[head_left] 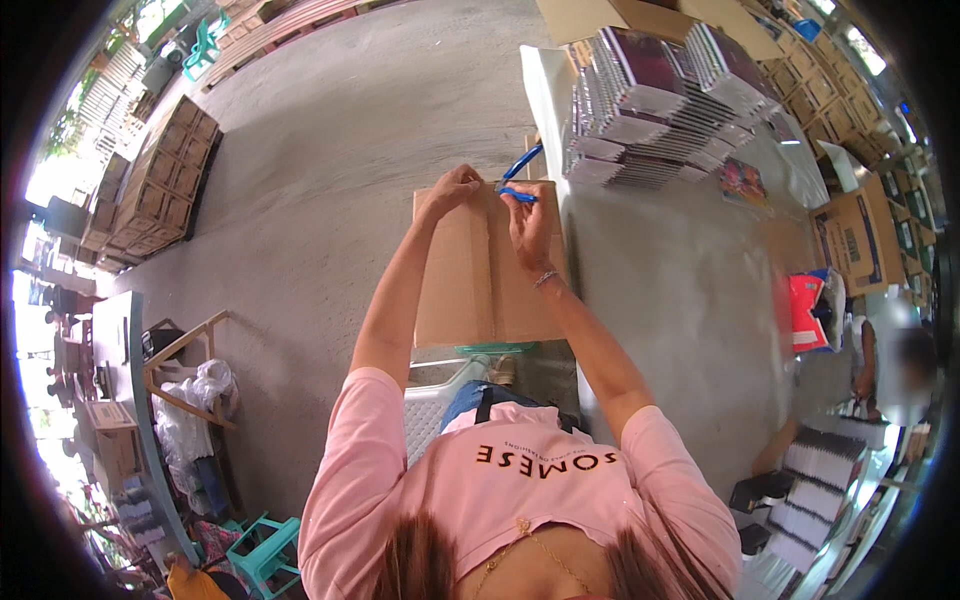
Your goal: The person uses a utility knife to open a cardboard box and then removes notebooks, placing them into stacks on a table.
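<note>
A closed brown cardboard box [450, 285] lies in front of me, with a strip of tape down its middle seam. My left hand [454, 190] rests at the box's far edge, left of the seam. Its fingers are bent and drawn together; what they pinch, if anything, is too small to make out. Just right of the seam, my right hand [530, 222] is closed round a blue tool [522, 195] with two slim blue parts. Its exact kind is partly hidden by my fingers.
A table [660, 300] on the right bears tall stacks of plastic-wrapped notebooks [640, 90]. A white plastic chair [432, 400] stands close by my lap. Stacked cartons [165, 185] sit on the floor at left, and a teal stool [265, 550] stands at lower left.
</note>
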{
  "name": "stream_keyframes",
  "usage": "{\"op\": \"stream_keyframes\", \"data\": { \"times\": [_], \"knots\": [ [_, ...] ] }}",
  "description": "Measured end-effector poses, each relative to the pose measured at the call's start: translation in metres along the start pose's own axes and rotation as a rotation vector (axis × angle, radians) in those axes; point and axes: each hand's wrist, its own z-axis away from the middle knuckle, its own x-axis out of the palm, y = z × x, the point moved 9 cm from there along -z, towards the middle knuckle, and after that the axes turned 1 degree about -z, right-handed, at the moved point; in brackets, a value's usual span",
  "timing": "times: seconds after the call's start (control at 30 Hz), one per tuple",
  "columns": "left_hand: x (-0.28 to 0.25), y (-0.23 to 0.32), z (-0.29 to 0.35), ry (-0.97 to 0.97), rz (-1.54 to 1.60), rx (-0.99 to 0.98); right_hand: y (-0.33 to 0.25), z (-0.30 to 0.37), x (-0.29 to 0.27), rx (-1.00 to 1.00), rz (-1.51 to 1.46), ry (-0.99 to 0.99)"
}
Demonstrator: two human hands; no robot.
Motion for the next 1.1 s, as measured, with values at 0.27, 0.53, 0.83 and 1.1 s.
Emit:
{"op": "stream_keyframes", "data": {
  "times": [0.27,0.53,0.83,1.1],
  "knots": [
    [0.001,0.004,0.013,-0.005,0.053,-0.101,0.023,-0.013,-0.003,0.161,-0.066,0.131],
    [0.001,0.002,0.014,0.026,0.166,-0.076,0.042,-0.004,0.007,0.269,0.21,-0.064],
    [0.005,0.012,0.013,0.052,0.192,-0.036,0.048,0.001,0.008,0.204,0.123,-0.072],
    [0.003,0.01,0.018,0.083,0.195,-0.025,0.024,0.037,-0.011,0.241,0.193,-0.092]
  ]
}}
